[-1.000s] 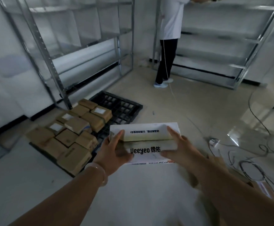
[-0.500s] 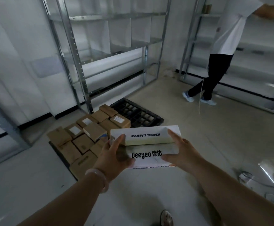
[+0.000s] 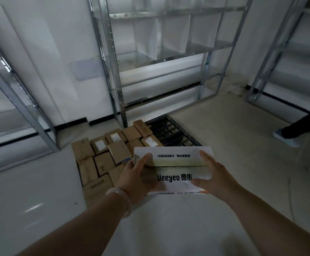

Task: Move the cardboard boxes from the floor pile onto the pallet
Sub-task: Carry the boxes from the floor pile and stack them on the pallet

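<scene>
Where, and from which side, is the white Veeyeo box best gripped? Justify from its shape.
By its two short ends, one hand from each side, as the left hand and right hand hold the white Veeyeo box now. It is long, shallow and level, so an end-to-end grip likely balances it.

We see metal shelves (image 3: pixel 170 12) standing against white walls (image 3: pixel 45 58). The pale floor (image 3: pixel 233 137) shines dully under dim light. A dark skirting strip (image 3: pixel 73 124) runs along the wall's foot.
</scene>
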A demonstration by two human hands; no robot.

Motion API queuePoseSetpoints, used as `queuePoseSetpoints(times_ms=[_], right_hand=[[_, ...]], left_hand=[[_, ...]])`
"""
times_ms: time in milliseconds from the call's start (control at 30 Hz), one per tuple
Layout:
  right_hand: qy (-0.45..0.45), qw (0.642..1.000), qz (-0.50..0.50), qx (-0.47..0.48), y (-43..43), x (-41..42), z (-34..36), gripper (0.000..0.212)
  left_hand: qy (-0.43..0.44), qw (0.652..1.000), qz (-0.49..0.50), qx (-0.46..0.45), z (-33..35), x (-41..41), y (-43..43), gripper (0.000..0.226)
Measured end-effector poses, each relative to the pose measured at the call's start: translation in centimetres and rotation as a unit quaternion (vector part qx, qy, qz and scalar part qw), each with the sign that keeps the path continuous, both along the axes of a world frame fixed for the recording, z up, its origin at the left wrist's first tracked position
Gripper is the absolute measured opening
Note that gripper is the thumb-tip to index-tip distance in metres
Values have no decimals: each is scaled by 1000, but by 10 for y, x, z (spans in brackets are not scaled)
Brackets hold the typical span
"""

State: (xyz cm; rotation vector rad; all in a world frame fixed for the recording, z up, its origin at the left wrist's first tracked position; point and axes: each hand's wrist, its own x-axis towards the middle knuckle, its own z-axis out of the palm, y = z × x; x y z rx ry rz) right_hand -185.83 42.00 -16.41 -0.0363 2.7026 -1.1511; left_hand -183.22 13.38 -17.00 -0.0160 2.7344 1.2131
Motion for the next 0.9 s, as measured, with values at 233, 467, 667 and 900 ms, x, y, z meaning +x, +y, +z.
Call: queuePoseSetpoints(times_ms=[233, 467, 667, 900], right_hand=[[-18, 999, 33, -30, -1, -56, -18, 100], [-37, 998, 52, -11, -19, -133, -34, 100], [-85, 995, 56, -8, -42, -206, -67, 99], [-139, 990, 40, -4, -71, -273, -126, 99]], left_hand=[[-8, 1000, 12, -15, -13, -41, 3, 88], [-35, 995, 60, 71, -51, -100, -9, 76], [-76, 987, 72, 124, -96, -167, -27, 87], [-138, 982, 97, 86, -146, -242, -53, 91]])
